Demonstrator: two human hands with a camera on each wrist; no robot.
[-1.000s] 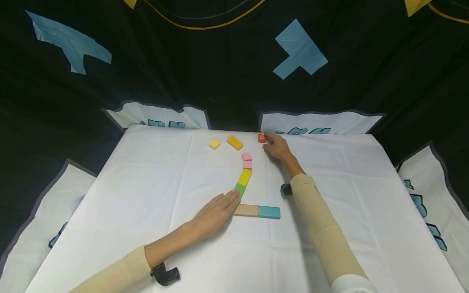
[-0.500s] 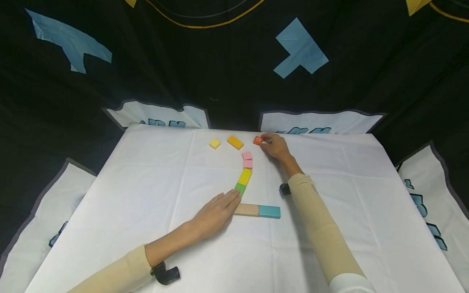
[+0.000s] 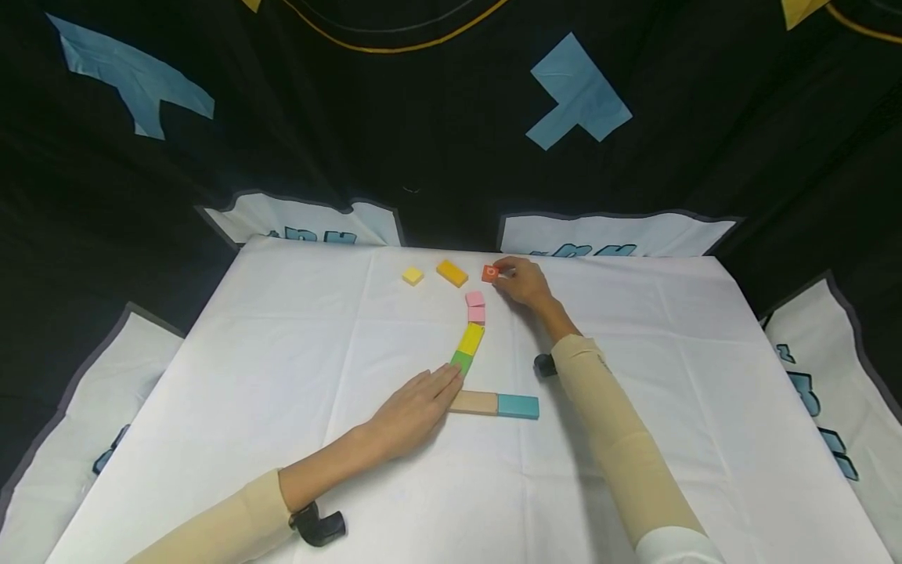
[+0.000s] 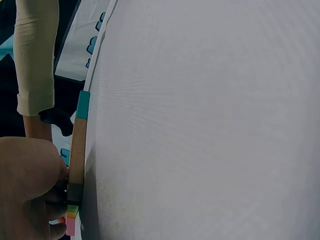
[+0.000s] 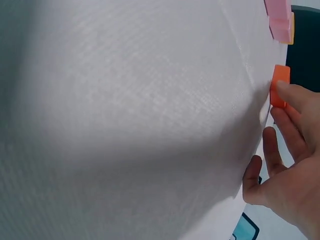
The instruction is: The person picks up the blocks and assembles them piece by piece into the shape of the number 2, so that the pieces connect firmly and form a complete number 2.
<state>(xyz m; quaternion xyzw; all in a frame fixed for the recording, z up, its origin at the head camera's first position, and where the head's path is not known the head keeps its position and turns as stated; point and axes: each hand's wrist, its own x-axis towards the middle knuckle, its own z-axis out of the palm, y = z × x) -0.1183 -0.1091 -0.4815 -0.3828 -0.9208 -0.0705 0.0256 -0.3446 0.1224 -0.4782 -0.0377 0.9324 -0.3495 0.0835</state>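
Note:
In the head view my right hand (image 3: 523,280) pinches a small red-orange block (image 3: 489,273) with a pale ring mark, near the far table edge. The right wrist view shows thumb and finger at one end of that red-orange block (image 5: 281,75). My left hand (image 3: 416,411) rests, fingers extended, over the near end of a green block (image 3: 461,362). A yellow block (image 3: 470,339) and two pink blocks (image 3: 476,314) continue the line upward from the green one. Beside the left fingertips lies a plain wooden block (image 3: 474,403), touching a teal block (image 3: 517,406). The left fingers hide part of this corner.
An amber block (image 3: 452,273) and a pale yellow block (image 3: 412,276) lie apart near the far edge. White cloth covers the table (image 3: 634,439). Black curtain (image 3: 451,157) hangs behind it. Each wrist carries a black camera mount (image 3: 319,526).
My right hand has moved left with the red-orange block, closer to the amber and pink blocks. The block has turned slightly. My left hand has stayed in place.

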